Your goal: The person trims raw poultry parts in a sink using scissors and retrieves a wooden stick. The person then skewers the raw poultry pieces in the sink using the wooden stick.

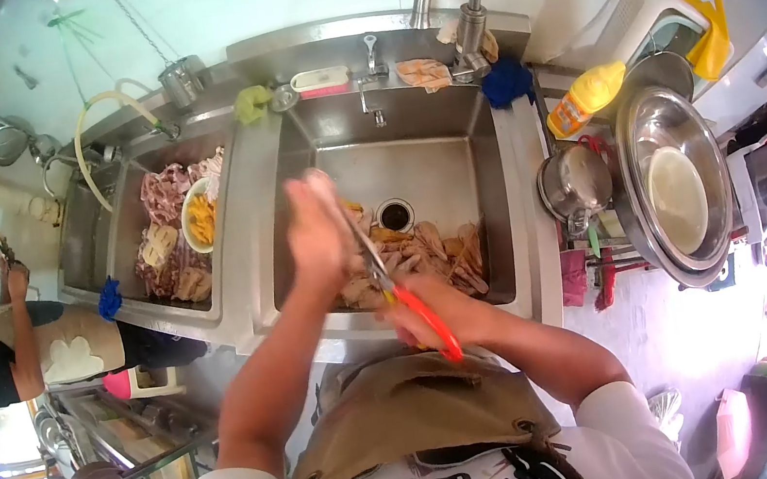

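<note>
Blurred by motion, my left hand [317, 239] is raised over the left side of the sink basin [362, 159]. Its fingers are closed around a pale piece of poultry [321, 185], of which only a smeared end shows. My right hand [413, 306] grips scissors by their red handles [430, 319] near the basin's front edge. The metal blades [371, 253] point up and left, beside my left hand. Below both hands, several raw poultry pieces [435, 257] lie at the front of the basin, near the round drain [395, 215].
The left basin holds raw meat [164, 197] and a bowl [190, 229] of yellow pieces. A faucet [469, 22] rises behind the main sink. Metal bowls [708, 135], a pot [575, 181] and a yellow bottle [587, 100] stand right. Another person [55, 344] is at far left.
</note>
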